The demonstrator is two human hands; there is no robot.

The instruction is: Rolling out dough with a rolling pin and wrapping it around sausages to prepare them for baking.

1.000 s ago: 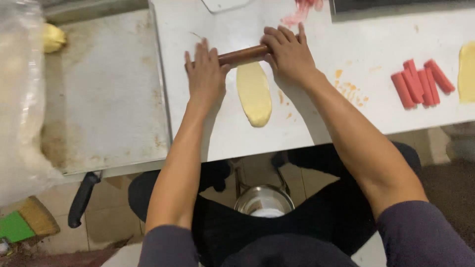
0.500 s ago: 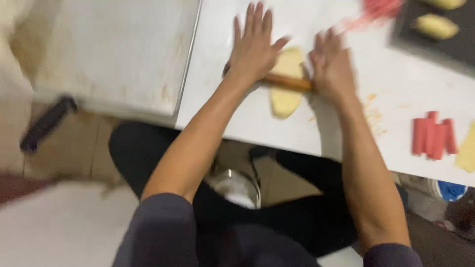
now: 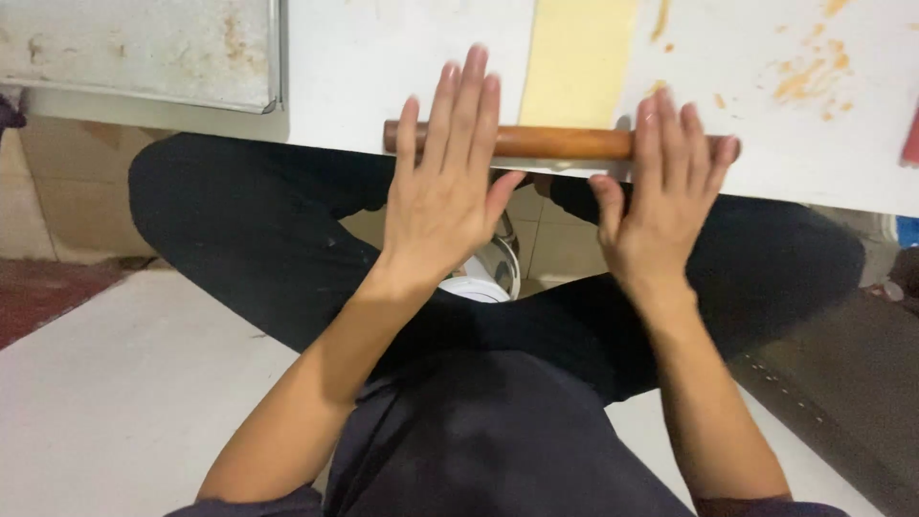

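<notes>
Wooden and reddish-brown, the rolling pin (image 3: 536, 143) lies crosswise at the near edge of the white table (image 3: 402, 57), under the fingers of both hands. The left hand (image 3: 442, 191) is spread flat, fingers straight and unclenched, with its fingertips over the pin's left part and its palm hanging off the table edge toward the body. The right hand (image 3: 661, 196) is likewise flat and open, fingers resting on the pin's right end, gripping nothing. Between the two hands and just beyond the pin, a pale yellow strip of dough (image 3: 579, 59) stretches away, its near end touching the pin. Beyond the right hand's fingertips lie orange smears (image 3: 809, 77). Beyond and left of the left hand sits a worn metal tray (image 3: 144, 48).
</notes>
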